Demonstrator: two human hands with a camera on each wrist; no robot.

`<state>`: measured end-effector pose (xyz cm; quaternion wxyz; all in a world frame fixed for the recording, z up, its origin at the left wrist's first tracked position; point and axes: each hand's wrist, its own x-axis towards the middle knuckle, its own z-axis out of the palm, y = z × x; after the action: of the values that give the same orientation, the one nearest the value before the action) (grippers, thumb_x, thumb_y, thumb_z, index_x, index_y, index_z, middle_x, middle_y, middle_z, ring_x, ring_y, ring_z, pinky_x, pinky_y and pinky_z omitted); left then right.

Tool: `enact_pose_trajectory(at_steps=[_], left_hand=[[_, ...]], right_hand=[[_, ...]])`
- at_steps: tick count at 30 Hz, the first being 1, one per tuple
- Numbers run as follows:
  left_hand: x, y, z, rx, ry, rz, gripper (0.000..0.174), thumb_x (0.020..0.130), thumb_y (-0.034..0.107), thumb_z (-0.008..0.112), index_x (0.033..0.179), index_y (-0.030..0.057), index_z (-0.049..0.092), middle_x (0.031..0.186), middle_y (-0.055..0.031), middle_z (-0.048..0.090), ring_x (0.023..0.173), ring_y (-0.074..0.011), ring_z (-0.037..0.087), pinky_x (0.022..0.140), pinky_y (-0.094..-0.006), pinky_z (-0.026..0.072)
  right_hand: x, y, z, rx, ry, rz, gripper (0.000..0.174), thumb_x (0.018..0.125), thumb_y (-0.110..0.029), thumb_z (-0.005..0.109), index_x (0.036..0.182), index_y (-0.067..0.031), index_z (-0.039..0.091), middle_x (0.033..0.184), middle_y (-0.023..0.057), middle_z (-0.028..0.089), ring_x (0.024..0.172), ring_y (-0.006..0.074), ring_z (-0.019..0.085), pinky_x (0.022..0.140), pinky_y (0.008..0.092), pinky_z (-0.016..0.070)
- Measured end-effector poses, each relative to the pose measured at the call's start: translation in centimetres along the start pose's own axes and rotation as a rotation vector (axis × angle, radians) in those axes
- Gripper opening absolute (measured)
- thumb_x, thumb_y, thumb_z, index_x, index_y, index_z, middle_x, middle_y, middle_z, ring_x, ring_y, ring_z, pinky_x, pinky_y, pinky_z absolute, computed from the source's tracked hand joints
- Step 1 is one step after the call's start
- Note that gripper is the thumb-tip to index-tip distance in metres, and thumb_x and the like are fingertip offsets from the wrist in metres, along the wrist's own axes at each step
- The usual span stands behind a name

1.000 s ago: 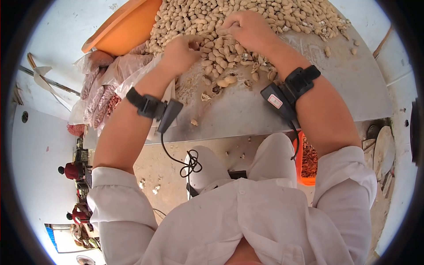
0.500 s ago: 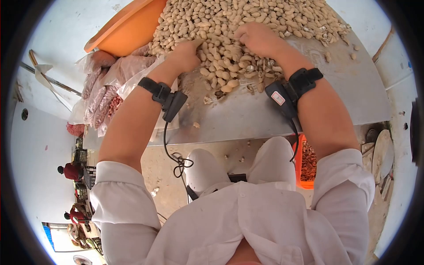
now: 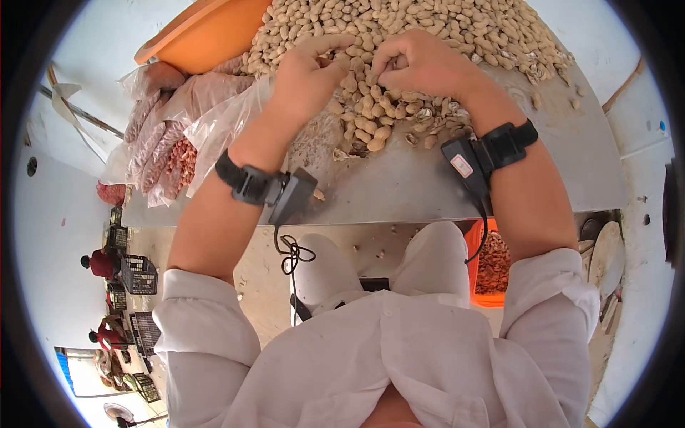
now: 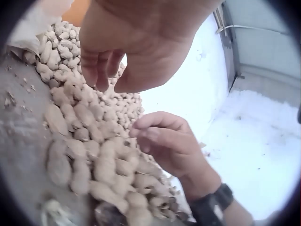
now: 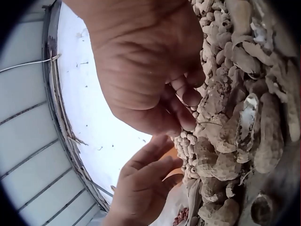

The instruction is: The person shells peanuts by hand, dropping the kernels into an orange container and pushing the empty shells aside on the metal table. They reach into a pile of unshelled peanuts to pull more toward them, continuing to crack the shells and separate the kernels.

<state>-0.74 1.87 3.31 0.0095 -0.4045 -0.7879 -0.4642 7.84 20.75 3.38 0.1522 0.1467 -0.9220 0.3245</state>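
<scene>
A large pile of unshelled peanuts (image 3: 457,25) spreads over the metal table (image 3: 399,185). My left hand (image 3: 307,78) hovers over the pile's near edge, its fingers loosely bent. A gap shows between its thumb and fingers in the left wrist view, with nothing held there. Facing it, my right hand (image 3: 424,64) is over the peanuts with fingers curled and thumb close to the forefinger. I cannot tell whether its fingertips hold a peanut. Below both hands lies a small heap of peanuts (image 3: 371,118), mixed with broken shells (image 5: 247,122).
An orange basin (image 3: 207,43) leans at the back left. Clear bags (image 3: 153,143) of reddish kernels lie before it. Under the table's near edge stands an orange container (image 3: 474,239) of reddish-brown bits. Two people (image 3: 103,264) are among black crates farther left.
Over the last half second my left hand has come up and right, its forefinger and thumb parting. The right hand has shifted slightly, and the small heap beneath lies a little differently.
</scene>
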Motion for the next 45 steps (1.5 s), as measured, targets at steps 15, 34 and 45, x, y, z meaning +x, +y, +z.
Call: enact_pose_trajectory(at_steps=[15,34,45], left_hand=[[-0.6,-1.9,2.2,-0.648,-0.01,-0.03,0.029,0.085,0.006,0.06,0.113,0.0001,0.058,0.094,-0.0019,0.061,0.072,-0.0071,0.054,0.062,-0.0209,0.0445],[-1.5,-2.7,1.8,-0.484,0.029,-0.039,0.019,0.085,0.012,0.064,0.1,0.0,0.063,0.082,0.0004,0.062,0.07,-0.0042,0.053,0.062,-0.0186,0.0439],[-1.5,-2.6,2.5,-0.571,0.083,-0.103,0.015,0.077,0.01,0.068,0.082,-0.0021,0.061,0.073,-0.0043,0.062,0.064,-0.0091,0.055,0.056,-0.024,0.0448]], right_hand=[[0.4,0.3,1.7,-0.085,0.074,0.06,0.017,0.071,-0.013,0.068,0.083,-0.0017,0.064,0.073,0.0065,0.062,0.066,0.0165,0.059,0.061,0.0282,0.0475],[1.0,-3.1,3.9,0.6,0.328,0.228,0.017,0.083,-0.009,0.062,0.094,0.0032,0.062,0.079,0.0048,0.064,0.07,0.008,0.058,0.063,0.0207,0.0477],[1.2,-2.6,5.5,0.673,0.373,0.278,0.011,0.084,-0.006,0.055,0.088,0.0035,0.06,0.075,0.0049,0.062,0.065,0.0083,0.055,0.059,0.0211,0.0458]])
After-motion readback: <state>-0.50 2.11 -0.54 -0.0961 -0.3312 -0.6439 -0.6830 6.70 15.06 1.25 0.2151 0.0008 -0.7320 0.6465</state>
